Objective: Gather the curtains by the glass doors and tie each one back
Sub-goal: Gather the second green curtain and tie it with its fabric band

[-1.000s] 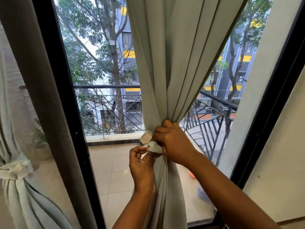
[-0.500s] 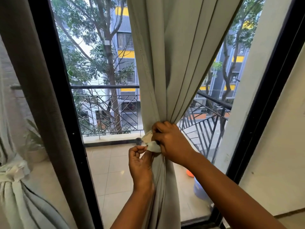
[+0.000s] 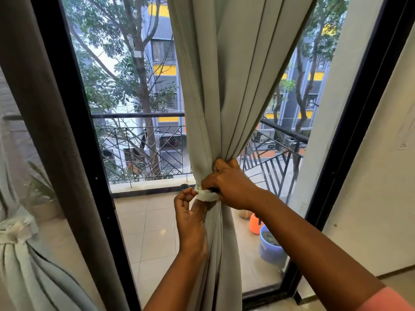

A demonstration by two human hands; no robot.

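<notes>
two curtains show here, and the work is on the right-hand one: the grey curtain [image 3: 224,86] hangs in front of the glass door [image 3: 139,108], bunched to a narrow waist where the right hand [image 3: 229,187] wraps round the gathered folds, its fingers clamped on the cloth and on the pale tie-back strip [image 3: 207,195]. the left hand [image 3: 190,218] sits just below and to the left, thumb and forefinger pinching the strip's loose end. compared with a second ago, that free end no longer sticks out as a floppy tab; it now lies flatter and tighter against the bundle, and the left hand has closed in on it. judging from that, the band is being cinched or tucked, so this curtain looks near done but not yet secured. at the far left, the other curtain [image 3: 27,265] is already cinched with its own pale tie [image 3: 15,231], so the task seems past halfway. out on the balcony floor, a blue bucket [image 3: 270,250] stands low beside the curtain's right edge and holds something dark and greyish, too unclear to name; an orange object [image 3: 254,224] sits just beside it, touching or nearly so.
</notes>
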